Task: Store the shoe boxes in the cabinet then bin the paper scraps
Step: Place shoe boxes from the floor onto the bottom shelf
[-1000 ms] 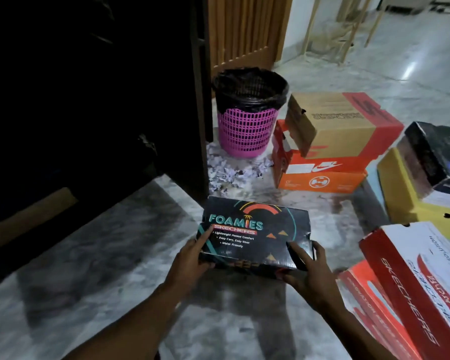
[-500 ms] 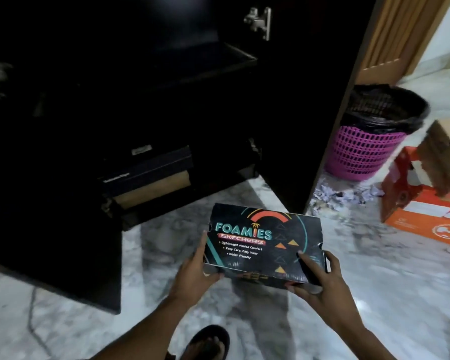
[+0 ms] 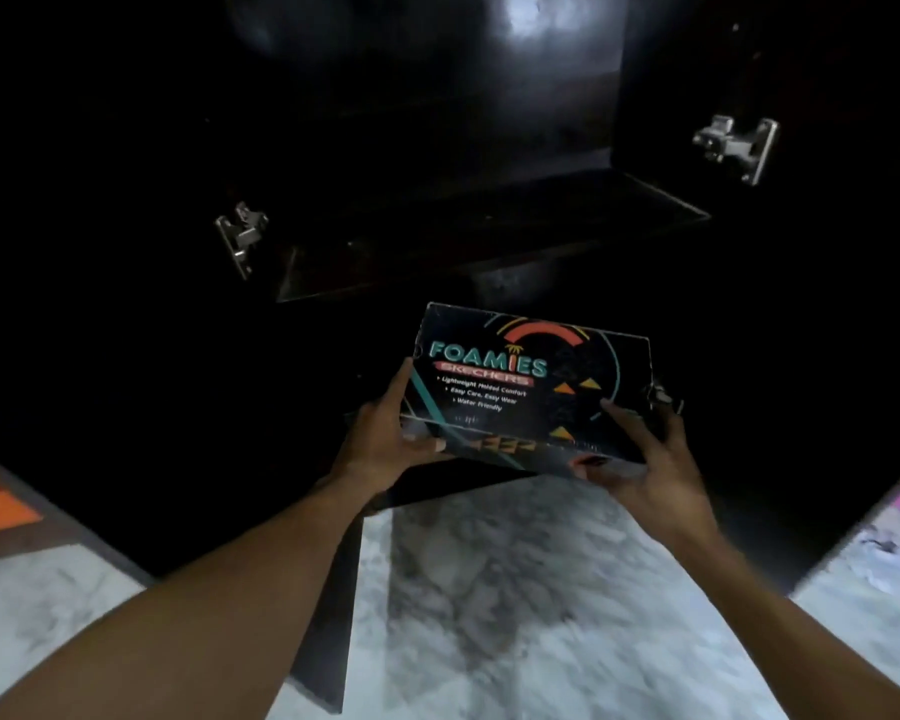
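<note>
The black shoe box (image 3: 528, 387) reads "FOAMIES", "SKECHERS", "Lightweight Molded Comfort". The left hand (image 3: 385, 439) and right hand (image 3: 640, 459) grip its ends, fingers curled around the edges, holding it before the open cabinet (image 3: 489, 226). The cabinet interior is too dark to make out

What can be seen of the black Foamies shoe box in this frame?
The black shoe box looks like printed cardboard, lid closed, with teal FOAMIES lettering, a red SKECHERS band, three white bullet lines, a red arc and small orange triangles. It is held in the air, lid facing the camera and tilted, in front of the open dark cabinet and above the marble floor. The left hand grips its left end, the right hand its right near corner.
</note>
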